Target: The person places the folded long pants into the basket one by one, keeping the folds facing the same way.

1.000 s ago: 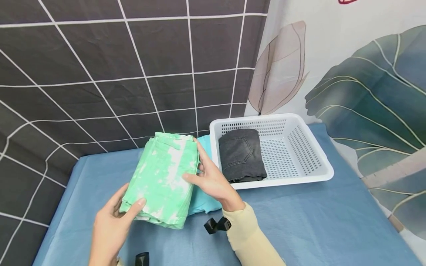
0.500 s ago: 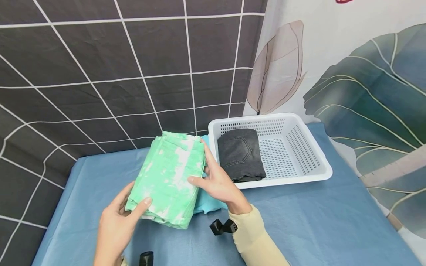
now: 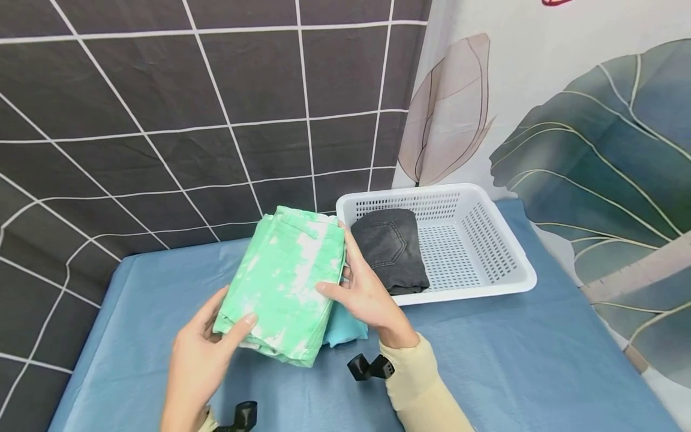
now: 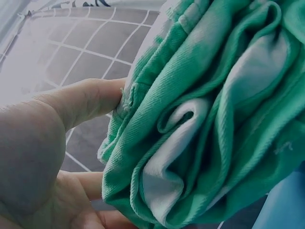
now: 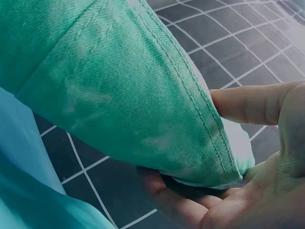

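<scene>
Folded green-and-white tie-dye pants (image 3: 286, 282) are held between both hands, tilted above the blue-covered table. My left hand (image 3: 202, 348) grips their lower left corner, thumb on top and fingers beneath. On the right edge, my right hand (image 3: 367, 297) pinches them the same way. The left wrist view shows the stacked folds of the pants (image 4: 190, 129) end-on, beside the left thumb. In the right wrist view a double-stitched edge of the pants (image 5: 143, 95) lies between thumb and fingers. A turquoise folded cloth (image 3: 348, 327) is under the pants, mostly hidden by them.
Right of the hands stands a white perforated plastic basket (image 3: 502, 240). Folded black jeans (image 3: 391, 252) lie in its left half. A blue cloth (image 3: 486, 360) covers the table. Behind it hang a dark grid-patterned curtain (image 3: 259, 78) and a leaf-printed one (image 3: 594, 156).
Both hands have shifted the pants to the right and slightly upward, toward the basket. More of the turquoise cloth is now covered by them in the head view.
</scene>
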Motion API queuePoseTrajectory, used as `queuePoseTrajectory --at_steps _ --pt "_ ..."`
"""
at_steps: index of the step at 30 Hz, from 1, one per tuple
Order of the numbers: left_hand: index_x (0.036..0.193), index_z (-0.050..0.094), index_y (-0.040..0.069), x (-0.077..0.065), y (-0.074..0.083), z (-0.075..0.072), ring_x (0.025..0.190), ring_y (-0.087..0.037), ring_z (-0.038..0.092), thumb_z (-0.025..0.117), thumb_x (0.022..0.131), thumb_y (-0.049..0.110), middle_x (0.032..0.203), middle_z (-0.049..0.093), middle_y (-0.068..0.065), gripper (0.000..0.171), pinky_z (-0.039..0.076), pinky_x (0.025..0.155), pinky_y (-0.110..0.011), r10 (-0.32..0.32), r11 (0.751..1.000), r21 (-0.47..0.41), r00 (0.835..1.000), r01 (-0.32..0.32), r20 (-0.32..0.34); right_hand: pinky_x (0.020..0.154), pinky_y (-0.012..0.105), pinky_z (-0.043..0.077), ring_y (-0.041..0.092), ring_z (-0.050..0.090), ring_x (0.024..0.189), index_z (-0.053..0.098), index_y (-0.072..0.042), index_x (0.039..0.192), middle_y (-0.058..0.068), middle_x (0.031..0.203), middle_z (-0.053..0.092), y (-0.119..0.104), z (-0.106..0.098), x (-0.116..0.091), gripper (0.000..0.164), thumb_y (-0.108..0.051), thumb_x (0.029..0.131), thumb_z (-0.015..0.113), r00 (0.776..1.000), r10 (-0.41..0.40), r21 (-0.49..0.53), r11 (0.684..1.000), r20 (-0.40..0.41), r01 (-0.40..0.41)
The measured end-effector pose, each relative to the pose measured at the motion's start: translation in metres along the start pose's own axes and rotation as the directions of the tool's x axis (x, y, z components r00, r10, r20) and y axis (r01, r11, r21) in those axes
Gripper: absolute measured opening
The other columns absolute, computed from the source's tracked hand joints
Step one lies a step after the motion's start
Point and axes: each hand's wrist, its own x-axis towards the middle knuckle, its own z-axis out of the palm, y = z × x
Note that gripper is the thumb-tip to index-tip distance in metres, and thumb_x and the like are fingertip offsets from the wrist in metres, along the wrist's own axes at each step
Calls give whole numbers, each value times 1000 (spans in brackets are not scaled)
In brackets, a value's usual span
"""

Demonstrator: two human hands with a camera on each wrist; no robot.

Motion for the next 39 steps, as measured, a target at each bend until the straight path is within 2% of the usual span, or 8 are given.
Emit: queuePoseTrajectory --at_steps 2,8,13,20,24,28,35,39 --pt "152 46 25 0 1 1 106 -14 67 74 87 54 144 56 -7 76 52 71 -18 9 1000 -3 1000 -8 10 105 36 46 25 45 137 -2 -30 162 0 164 22 -1 -2 0 103 6 92 64 1000 -6 2 1000 -4 6" --pt "150 47 29 -1 7 6 95 -4 67 75 85 55 141 59 -1 76 52 71 -21 30 1000 -9 1000 -30 6 105 33 45 26 44 139 0 -28 162 2 163 26 -4 -9 -1 101 8 91 63 999 -37 11 999 -14 37" --pt "151 46 30 -3 12 12 104 -16 68 74 84 59 141 59 1 78 51 74 -20 34 999 -6 999 -34 27 103 35 48 31 47 136 1 -29 163 7 161 30 -9 -16 -3 102 11 91 62 999 -15 27 1000 -42 16" --pt "149 48 32 -4 16 19 105 -17 69 75 83 59 137 62 2 76 51 78 -20 61 998 -26 998 -60 28 100 36 50 35 50 133 0 -28 163 11 160 33 -13 -26 -5 102 12 91 61 999 6 44 999 -52 -4" --pt "150 47 30 -5 18 22 109 -17 68 76 84 56 139 60 1 76 51 80 -18 81 995 -53 996 -79 38 98 37 52 37 50 132 0 -28 163 14 158 33 -14 -30 -7 100 10 92 60 999 5 46 999 -52 -3" --pt "150 47 27 -5 20 27 113 -15 66 78 84 52 141 59 2 77 51 82 -16 98 991 -96 994 -92 51 97 35 53 37 49 133 -2 -22 162 16 157 34 -16 -35 -11 98 8 93 60 997 28 33 999 -72 -26" --pt "151 45 27 -4 25 34 116 -19 65 77 83 55 143 58 -2 80 53 88 -28 97 990 -113 992 -87 84 95 32 53 37 48 133 -1 -18 162 18 155 35 -20 -43 -15 96 8 93 61 993 55 18 998 -108 -53" --pt "152 45 24 -5 27 38 117 -19 64 78 84 53 143 57 -3 80 53 88 -27 120 985 -139 988 -106 99 95 30 53 35 47 134 1 -17 162 18 155 35 -22 -48 -17 94 8 94 61 991 54 13 999 -122 -52"
